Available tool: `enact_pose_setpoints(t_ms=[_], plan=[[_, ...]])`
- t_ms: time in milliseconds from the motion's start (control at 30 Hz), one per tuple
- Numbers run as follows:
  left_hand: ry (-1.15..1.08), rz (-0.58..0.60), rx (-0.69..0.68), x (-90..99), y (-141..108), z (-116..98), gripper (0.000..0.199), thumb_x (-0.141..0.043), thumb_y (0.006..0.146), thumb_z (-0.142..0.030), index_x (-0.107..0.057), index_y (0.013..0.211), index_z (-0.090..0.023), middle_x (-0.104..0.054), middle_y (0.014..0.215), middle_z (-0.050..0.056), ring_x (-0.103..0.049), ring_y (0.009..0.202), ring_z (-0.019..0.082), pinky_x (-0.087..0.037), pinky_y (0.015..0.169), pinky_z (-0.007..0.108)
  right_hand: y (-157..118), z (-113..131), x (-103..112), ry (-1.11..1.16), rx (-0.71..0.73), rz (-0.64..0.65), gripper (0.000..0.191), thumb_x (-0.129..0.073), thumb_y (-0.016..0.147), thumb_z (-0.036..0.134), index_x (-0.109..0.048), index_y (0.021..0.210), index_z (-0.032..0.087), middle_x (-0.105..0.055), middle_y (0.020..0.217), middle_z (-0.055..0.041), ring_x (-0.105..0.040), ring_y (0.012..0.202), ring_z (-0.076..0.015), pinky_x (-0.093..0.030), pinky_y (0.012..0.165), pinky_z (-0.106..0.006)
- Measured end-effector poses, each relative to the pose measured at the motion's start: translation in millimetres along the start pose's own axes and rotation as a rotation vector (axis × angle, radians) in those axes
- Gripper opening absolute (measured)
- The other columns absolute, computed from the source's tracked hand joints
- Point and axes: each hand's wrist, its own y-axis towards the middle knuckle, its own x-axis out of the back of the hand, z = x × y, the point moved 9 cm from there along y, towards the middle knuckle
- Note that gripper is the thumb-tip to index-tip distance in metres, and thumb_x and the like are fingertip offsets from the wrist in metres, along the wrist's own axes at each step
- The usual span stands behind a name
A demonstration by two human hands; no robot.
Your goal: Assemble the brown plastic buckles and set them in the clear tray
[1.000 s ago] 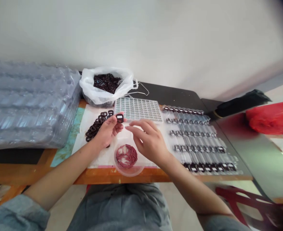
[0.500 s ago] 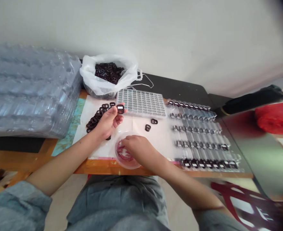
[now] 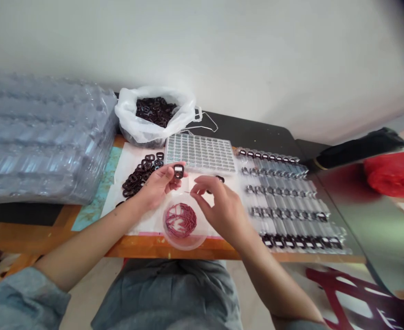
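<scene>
Between thumb and fingers, my left hand [image 3: 158, 185] holds a small dark case [image 3: 179, 171] with a light window. My right hand [image 3: 218, 201] pinches a thin, short stick [image 3: 187, 192] just to the right of that case, not touching it. Below both hands sits a round clear bowl [image 3: 169, 239] containing many thin reddish sticks [image 3: 181, 220]. A pile of dark cases [image 3: 138, 178] lies left of my left hand on white paper. Another dark case [image 3: 219, 179] is partly hidden behind my right hand.
Behind my hands is a tray of small grey pieces [image 3: 202, 151]. A white bag [image 3: 129, 110] of dark cases stands at the back. Rows of clear plastic holders [image 3: 280, 188], some with dark cases, lie right. Wrapped clear plastic packs [image 3: 43, 142] fill the left.
My right hand has risen out of the bowl with a thin stick and moved up and right, near the case in my left hand. The reddish sticks in the bowl are now uncovered.
</scene>
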Motion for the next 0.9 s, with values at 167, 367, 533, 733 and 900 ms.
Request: enact_pose_setpoints(t_ms=[167, 367, 533, 733, 900], plan=[[0.065, 0.08, 0.009, -4.1, -1.1, 5.8, 0.059, -0.086, 0.06, -0.059, -0.078, 0.103, -0.019, -0.071, 0.08, 0.006, -0.058, 0.067, 0.014, -0.044, 0.063, 0.025, 17.7, 11.0, 21.9, -0.144, 0.133, -0.175, 0.013, -0.055, 0.095, 0.015, -0.064, 0.101, 0.022, -0.074, 0.088, -0.0017, -0.063, 0.087, -0.019, -0.045, 0.094, -0.037], [0.107, 0.131, -0.02, -2.7, 0.2, 8.4, 0.053, -0.083, 0.067, -0.058, -0.077, 0.107, -0.023, -0.071, 0.089, 0.007, -0.057, 0.07, 0.014, -0.043, 0.064, 0.026, 22.6, 14.7, 15.7, -0.182, 0.14, -0.203, 0.012, -0.058, 0.093, 0.015, -0.064, 0.101, 0.022, -0.074, 0.084, 0.0017, -0.063, 0.086, -0.0165, -0.034, 0.111, -0.04], [0.121, 0.131, -0.02, -2.5, 1.2, 9.0, 0.055, -0.082, 0.068, -0.059, -0.077, 0.108, -0.023, -0.07, 0.091, 0.008, -0.057, 0.071, 0.014, -0.042, 0.063, 0.026, 22.9, 16.6, 13.6, -0.239, 0.156, -0.183, 0.016, -0.055, 0.094, 0.015, -0.061, 0.107, 0.022, -0.074, 0.083, 0.0014, -0.062, 0.088, -0.0178, -0.032, 0.112, -0.041], [0.135, 0.124, -0.02, -2.6, 1.4, 8.9, 0.057, -0.082, 0.065, -0.061, -0.078, 0.108, -0.023, -0.071, 0.088, 0.007, -0.055, 0.066, 0.013, -0.042, 0.062, 0.026, 25.5, 21.0, 12.2, -0.331, 0.163, -0.13, 0.014, -0.052, 0.097, 0.017, -0.059, 0.107, 0.022, -0.072, 0.078, 0.0012, -0.063, 0.087, -0.0179, -0.032, 0.113, -0.041], [0.135, 0.09, -0.019, -2.6, 0.9, 7.0, 0.056, -0.084, 0.063, -0.061, -0.079, 0.104, -0.023, -0.072, 0.09, 0.008, -0.055, 0.067, 0.013, -0.043, 0.063, 0.027, 27.1, 23.8, 10.4, -0.376, 0.163, -0.109, 0.022, -0.049, 0.094, 0.01, -0.059, 0.109, 0.022, -0.071, 0.079, 0.0008, -0.062, 0.087, -0.0189, -0.031, 0.114, -0.042]])
